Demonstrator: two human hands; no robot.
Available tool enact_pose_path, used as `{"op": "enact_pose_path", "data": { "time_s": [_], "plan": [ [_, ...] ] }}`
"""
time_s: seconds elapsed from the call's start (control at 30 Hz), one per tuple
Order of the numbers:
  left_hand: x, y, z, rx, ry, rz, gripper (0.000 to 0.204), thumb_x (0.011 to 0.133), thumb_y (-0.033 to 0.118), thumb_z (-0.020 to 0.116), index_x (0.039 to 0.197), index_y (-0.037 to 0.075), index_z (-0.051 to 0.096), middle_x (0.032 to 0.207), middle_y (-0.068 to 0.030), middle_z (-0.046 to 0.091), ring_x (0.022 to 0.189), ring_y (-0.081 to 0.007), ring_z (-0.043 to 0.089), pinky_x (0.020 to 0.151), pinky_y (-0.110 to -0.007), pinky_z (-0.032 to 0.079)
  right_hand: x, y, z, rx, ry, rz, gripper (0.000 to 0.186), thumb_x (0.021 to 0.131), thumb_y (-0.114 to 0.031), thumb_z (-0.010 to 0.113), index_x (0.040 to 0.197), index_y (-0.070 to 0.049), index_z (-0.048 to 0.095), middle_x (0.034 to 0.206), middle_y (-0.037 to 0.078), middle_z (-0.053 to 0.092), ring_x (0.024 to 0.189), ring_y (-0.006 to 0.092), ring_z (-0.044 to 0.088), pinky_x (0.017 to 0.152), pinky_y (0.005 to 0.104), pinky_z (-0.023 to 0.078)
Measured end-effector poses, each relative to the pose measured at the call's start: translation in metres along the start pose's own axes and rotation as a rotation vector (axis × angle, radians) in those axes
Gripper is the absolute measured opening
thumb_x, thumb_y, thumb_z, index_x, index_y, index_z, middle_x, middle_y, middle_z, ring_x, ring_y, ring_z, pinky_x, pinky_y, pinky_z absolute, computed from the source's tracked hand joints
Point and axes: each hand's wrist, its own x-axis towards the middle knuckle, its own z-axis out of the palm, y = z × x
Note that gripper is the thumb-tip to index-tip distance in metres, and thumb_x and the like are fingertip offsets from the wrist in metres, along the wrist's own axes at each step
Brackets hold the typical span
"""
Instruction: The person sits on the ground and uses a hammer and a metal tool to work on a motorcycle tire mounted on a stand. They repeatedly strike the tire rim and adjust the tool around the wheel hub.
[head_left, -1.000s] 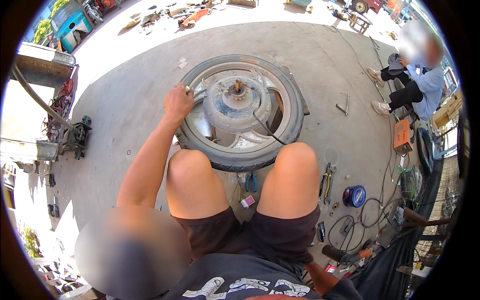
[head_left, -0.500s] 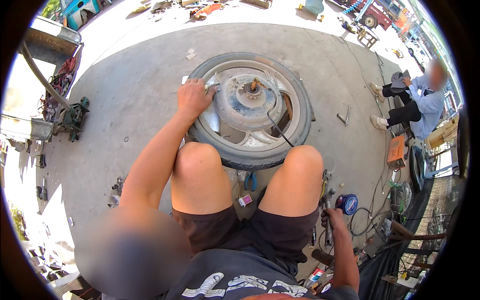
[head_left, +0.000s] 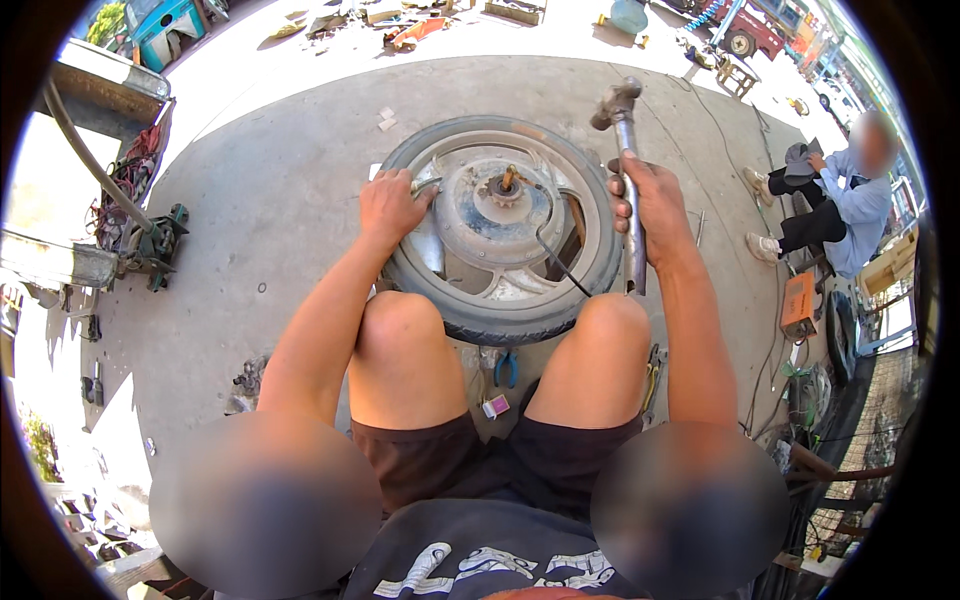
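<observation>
A spoked metal wheel with a black tyre (head_left: 478,322) lies flat in front of my knees. Its wide hub (head_left: 485,238) carries a small toothed sprocket and a rusty axle end, and a black cable (head_left: 565,272) runs out over the rim. My left hand (head_left: 393,207) is closed at the wheel's left side, around a short metal tool (head_left: 428,184) whose tip points toward the hub; its exact kind is unclear. My right hand (head_left: 650,205) grips a ball-peen hammer (head_left: 624,128) by its metal handle, raised beside the wheel's right edge with the head up.
Blue-handled pliers (head_left: 506,368) and a small pink box (head_left: 495,406) lie between my knees. Wrenches (head_left: 654,378) rest by my right knee. At right sit a person (head_left: 855,210) and an orange box (head_left: 798,306). A green machine part (head_left: 155,245) stands at left.
My right hand has come up from the floor beside my right thigh, bringing the hammer to the wheel's right side. My left hand stays at the wheel's left edge.
</observation>
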Motion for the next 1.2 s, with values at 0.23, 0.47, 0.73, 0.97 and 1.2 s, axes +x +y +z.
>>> {"op": "enact_pose_path", "data": {
  "time_s": [0.23, 0.47, 0.73, 0.97, 1.2],
  "plan": [
    [0.009, 0.003, -0.014, -0.007, 0.028, 0.000, 0.045, 0.084, 0.048, 0.076, 0.087, 0.003, 0.070, 0.093, -0.0143, 0.072, 0.097, -0.0335, 0.067, 0.082, -0.046, 0.050, 0.021, 0.025, 0.042, -0.034, -0.135, 0.206, 0.029, 0.101, -0.031, 0.057, 0.096, -0.003, 0.057, 0.076, 0.002, 0.058, 0.056, 0.0074, 0.051, 0.046, 0.0264, 0.044],
    [0.005, -0.007, 0.003, -0.015, 0.001, 0.004, 0.046, 0.083, 0.049, 0.077, 0.085, 0.004, 0.070, 0.091, -0.0142, 0.072, 0.096, -0.0333, 0.067, 0.082, -0.046, 0.050, 0.025, 0.053, 0.049, -0.111, -0.140, 0.211, 0.034, 0.102, -0.035, 0.057, 0.100, -0.001, 0.058, 0.074, 0.002, 0.057, 0.053, 0.0072, 0.050, 0.043, 0.0265, 0.043],
    [0.007, -0.013, 0.007, -0.010, 0.033, 0.032, 0.046, 0.081, 0.049, 0.078, 0.087, 0.004, 0.072, 0.091, -0.0136, 0.073, 0.097, -0.0325, 0.068, 0.082, -0.045, 0.051, 0.018, 0.050, 0.058, -0.089, -0.084, 0.113, 0.039, 0.102, -0.038, 0.056, 0.104, 0.001, 0.058, 0.072, 0.000, 0.056, 0.049, 0.0061, 0.047, 0.042, 0.0255, 0.042],
    [0.007, -0.014, 0.001, 0.002, 0.002, 0.011, 0.045, 0.081, 0.049, 0.078, 0.088, 0.004, 0.072, 0.090, -0.0127, 0.073, 0.097, -0.0317, 0.067, 0.083, -0.044, 0.051, 0.015, 0.046, 0.067, -0.228, -0.143, 0.179, 0.033, 0.102, -0.034, 0.054, 0.094, -0.002, 0.056, 0.072, 0.002, 0.057, 0.051, 0.0091, 0.051, 0.042, 0.0283, 0.043],
    [0.012, -0.012, 0.000, -0.003, 0.003, 0.014, 0.045, 0.082, 0.049, 0.078, 0.088, 0.005, 0.072, 0.091, -0.0126, 0.073, 0.096, -0.0314, 0.067, 0.083, -0.044, 0.050, 0.019, 0.046, 0.064, -0.258, -0.149, 0.215, 0.037, 0.102, -0.036, 0.054, 0.102, 0.001, 0.056, 0.071, 0.000, 0.054, 0.050, 0.0072, 0.048, 0.042, 0.0263, 0.041]
  ]
}}
